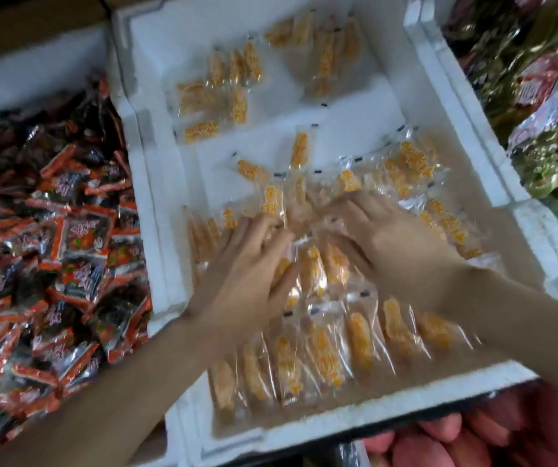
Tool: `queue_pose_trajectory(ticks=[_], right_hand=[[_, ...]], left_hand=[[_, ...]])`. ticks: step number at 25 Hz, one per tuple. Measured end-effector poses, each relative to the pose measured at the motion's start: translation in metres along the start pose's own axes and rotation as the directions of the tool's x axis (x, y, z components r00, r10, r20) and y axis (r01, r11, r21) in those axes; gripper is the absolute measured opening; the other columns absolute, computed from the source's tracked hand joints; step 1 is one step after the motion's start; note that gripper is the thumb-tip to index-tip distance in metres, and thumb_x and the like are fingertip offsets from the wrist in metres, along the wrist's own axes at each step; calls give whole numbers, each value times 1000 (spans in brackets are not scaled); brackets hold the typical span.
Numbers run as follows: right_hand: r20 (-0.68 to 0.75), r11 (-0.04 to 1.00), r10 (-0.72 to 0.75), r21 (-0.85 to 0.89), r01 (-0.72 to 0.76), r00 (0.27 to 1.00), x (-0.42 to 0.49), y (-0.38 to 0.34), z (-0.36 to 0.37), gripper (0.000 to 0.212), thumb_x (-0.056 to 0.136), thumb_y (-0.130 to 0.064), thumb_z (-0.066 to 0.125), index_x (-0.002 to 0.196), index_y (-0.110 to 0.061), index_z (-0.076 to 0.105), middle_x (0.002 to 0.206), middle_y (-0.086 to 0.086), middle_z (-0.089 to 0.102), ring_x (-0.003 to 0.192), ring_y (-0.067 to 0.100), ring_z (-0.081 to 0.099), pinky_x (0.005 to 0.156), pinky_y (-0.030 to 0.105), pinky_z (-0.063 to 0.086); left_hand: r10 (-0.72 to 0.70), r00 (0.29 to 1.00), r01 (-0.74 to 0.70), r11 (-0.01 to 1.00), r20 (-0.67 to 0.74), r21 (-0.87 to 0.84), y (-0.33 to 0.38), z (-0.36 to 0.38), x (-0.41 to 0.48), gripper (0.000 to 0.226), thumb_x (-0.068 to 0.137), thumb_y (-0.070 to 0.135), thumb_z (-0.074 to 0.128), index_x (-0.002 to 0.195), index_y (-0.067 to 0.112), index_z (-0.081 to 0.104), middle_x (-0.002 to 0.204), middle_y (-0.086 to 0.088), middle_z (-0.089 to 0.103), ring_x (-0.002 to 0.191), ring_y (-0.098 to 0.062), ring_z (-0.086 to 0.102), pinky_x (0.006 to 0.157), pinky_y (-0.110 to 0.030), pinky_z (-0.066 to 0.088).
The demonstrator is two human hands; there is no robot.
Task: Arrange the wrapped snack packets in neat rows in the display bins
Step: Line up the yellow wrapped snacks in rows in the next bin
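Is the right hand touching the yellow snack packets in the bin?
Touching. Head view: the right hand lies spread on the yellow snack packets, no gap.

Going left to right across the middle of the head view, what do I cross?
From the left: red-and-black packets → foam bin's left wall → left hand → right hand → foam bin's right wall → green-gold packets.

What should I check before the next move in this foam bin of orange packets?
1. Hands in bin: ok; left hand and right hand lie on the middle packets.
2. Front row lined up: ok, side by side at the near wall of the foam bin.
3. Back packets in rows: not ok, scattered loosely.
4. Left hand's hold: cannot tell, blurred.
5. Red-black packets kept apart: ok, in the neighbouring bin.
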State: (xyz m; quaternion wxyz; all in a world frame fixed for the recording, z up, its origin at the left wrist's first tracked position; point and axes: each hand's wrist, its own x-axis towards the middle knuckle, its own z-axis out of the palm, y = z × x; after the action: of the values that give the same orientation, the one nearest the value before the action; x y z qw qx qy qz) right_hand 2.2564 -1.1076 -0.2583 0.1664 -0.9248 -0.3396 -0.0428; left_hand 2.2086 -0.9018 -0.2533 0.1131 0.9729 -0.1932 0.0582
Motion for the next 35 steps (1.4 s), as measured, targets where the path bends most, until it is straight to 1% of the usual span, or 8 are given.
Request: queue_pose_trajectory(ticks=[5,8,16,20,24,28,32,35], right_hand=[[-23,977,213,-6,-214,977,93,71,15,49,96,-23,47,141,-11,32,141,11,34,127,30,34,102,40,33],[121,993,122,-20,-120,985,139,96,21,65,90,-20,59,147,-23,26,152,4,26,138,23,23,110,38,25],[158,991,120,-82,-108,980,170,94,39,51,86,-38,62,133,-22,48,137,6,43,127,27,37,101,36,33],[45,954,268,-153,-259,962,170,86,28,52,88,-38,61,130,-10,46,137,15,43,128,33,36,97,37,35],[-59,909,382,204,-363,922,154,70,5,46,89,-42,58,123,-13,47,120,13,58,109,35,54,76,34,39],[84,768,396,516,-380,915,121,33,-6,38,95,-49,36,109,-14,37,90,8,57,88,29,55,64,30,25],[237,660,328,636,-401,915,93,-15,-2,39,90,-47,47,104,-18,25,88,1,51,82,21,54,71,32,37],[205,739,241,595,-316,949,85,-35,2,20,96,-37,41,96,-20,31,84,-6,46,80,18,53,75,34,37]], left_hand=[[-310,951,309,949,9,63,-48,22,94,39,98,34,44,134,18,47,141,-5,36,130,-25,31,105,-40,28],[-490,867,496,867,95,-49,-87,37,127,35,98,17,43,132,20,50,139,-5,40,127,-32,36,105,-46,33],[-265,925,265,963,272,38,-119,30,120,53,83,4,62,131,23,53,130,1,46,123,-24,38,102,-42,33],[-327,934,285,926,146,247,-110,24,123,36,94,25,56,126,13,46,122,-6,52,119,-29,44,93,-37,32],[-460,881,435,879,-113,-195,-88,5,122,14,97,18,47,105,11,39,90,-8,53,87,-32,57,70,-35,38],[-676,721,540,413,150,-733,-44,-10,110,10,98,24,49,98,15,44,77,-2,52,61,-12,58,57,-19,46],[-632,651,506,-51,420,-861,-13,-13,80,18,98,24,51,83,18,59,67,0,54,46,-4,48,55,-19,37],[-625,627,456,-189,465,-870,-11,-24,59,19,95,28,54,94,12,65,69,0,60,53,-7,52,56,-20,40]])
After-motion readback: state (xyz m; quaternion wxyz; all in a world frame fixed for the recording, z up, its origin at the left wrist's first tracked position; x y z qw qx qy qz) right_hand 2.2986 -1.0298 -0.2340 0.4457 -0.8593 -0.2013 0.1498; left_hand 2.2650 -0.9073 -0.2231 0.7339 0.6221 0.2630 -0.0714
